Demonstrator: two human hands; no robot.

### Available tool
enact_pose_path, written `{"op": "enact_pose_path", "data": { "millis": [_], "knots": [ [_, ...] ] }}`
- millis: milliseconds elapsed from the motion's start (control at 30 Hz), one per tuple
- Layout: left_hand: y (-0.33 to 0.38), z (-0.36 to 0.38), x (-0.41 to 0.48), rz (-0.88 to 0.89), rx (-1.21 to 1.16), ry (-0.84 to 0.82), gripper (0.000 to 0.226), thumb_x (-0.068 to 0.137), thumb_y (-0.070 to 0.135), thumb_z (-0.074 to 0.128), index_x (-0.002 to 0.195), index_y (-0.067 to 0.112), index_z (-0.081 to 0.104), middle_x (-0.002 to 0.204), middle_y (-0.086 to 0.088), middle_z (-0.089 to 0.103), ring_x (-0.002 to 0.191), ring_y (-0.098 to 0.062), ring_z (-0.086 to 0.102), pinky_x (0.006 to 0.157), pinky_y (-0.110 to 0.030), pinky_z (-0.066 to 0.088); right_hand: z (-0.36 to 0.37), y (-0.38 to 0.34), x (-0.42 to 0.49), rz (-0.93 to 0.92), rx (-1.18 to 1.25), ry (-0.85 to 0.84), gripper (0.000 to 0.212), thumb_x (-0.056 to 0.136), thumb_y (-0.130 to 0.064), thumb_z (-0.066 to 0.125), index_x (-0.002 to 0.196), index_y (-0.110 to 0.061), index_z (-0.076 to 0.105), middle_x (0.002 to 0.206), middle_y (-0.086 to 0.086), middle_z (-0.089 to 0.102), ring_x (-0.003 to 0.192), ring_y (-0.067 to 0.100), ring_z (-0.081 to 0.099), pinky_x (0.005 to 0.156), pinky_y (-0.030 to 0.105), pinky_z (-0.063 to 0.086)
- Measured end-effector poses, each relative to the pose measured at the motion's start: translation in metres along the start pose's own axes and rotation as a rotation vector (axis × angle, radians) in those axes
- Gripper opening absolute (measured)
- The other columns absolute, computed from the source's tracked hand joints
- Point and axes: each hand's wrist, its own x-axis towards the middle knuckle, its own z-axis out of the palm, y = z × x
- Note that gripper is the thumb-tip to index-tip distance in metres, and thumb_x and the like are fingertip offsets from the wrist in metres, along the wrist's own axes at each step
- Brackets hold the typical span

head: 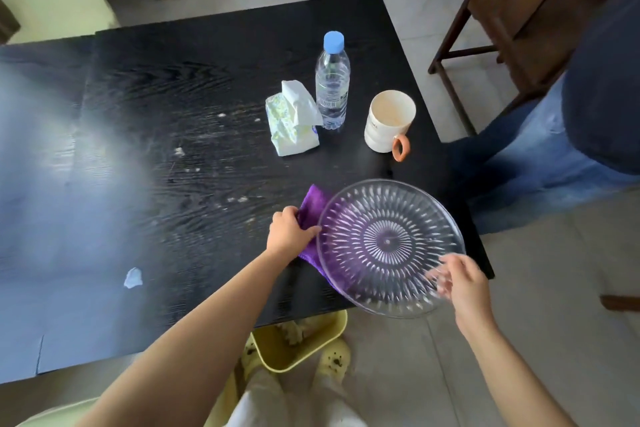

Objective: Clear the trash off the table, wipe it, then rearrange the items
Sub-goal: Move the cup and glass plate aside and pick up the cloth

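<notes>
A clear patterned glass plate [388, 215] is held tilted over the near right corner of the black table [207, 87]. My right hand [460, 282] grips its near right rim. My left hand [291, 230] is closed on a purple cloth [310, 206] that lies partly under the plate. Crumbs [239, 199] are scattered over the table's middle, and a crumpled white scrap [133, 277] lies near the front left. Behind the plate stand a tissue pack [292, 121], a water bottle [332, 83] with a blue cap, and a cream mug [388, 123] with an orange handle.
A yellow bin [322, 340] with trash in it sits on the floor under the table's near edge, by my feet. Another person in jeans [540, 146] stands at the right. A wooden chair [512, 10] is at the back right.
</notes>
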Motion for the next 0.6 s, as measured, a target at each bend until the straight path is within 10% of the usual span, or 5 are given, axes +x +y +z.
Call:
{"op": "enact_pose_path", "data": {
  "millis": [200, 467, 600],
  "knots": [
    [0.008, -0.002, 0.002, -0.064, 0.027, -0.017, 0.014, 0.078, 0.019, 0.062, 0.066, 0.017, 0.055, 0.085, -0.008, 0.061, 0.085, -0.026, 0.057, 0.076, -0.032, 0.046, -0.02, 0.02, 0.007, 0.03, 0.034, 0.195, 0.017, 0.096, -0.009, 0.04, 0.084, -0.011, 0.052, 0.051, 0.008, 0.067, 0.032, 0.0, 0.049, 0.032, 0.011, 0.036],
    [-0.015, -0.015, -0.015, 0.037, -0.419, -0.195, 0.02, 0.08, 0.012, 0.053, 0.098, 0.013, 0.061, 0.084, -0.003, 0.058, 0.077, -0.017, 0.05, 0.067, -0.025, 0.042, -0.013, 0.016, 0.027, 0.057, -0.291, 0.276, 0.026, 0.094, -0.014, 0.043, 0.073, -0.005, 0.055, 0.073, 0.015, 0.06, 0.038, 0.013, 0.054, 0.039, 0.021, 0.041],
    [-0.025, -0.015, -0.021, 0.015, -0.504, -0.146, 0.014, 0.082, 0.007, 0.048, 0.084, 0.019, 0.056, 0.077, -0.001, 0.056, 0.076, -0.018, 0.048, 0.062, -0.029, 0.039, -0.008, 0.016, 0.034, 0.048, -0.329, 0.259, 0.019, 0.091, -0.01, 0.054, 0.106, 0.001, 0.052, 0.082, 0.015, 0.064, 0.031, -0.001, 0.055, 0.033, 0.014, 0.044]
  ]
}}
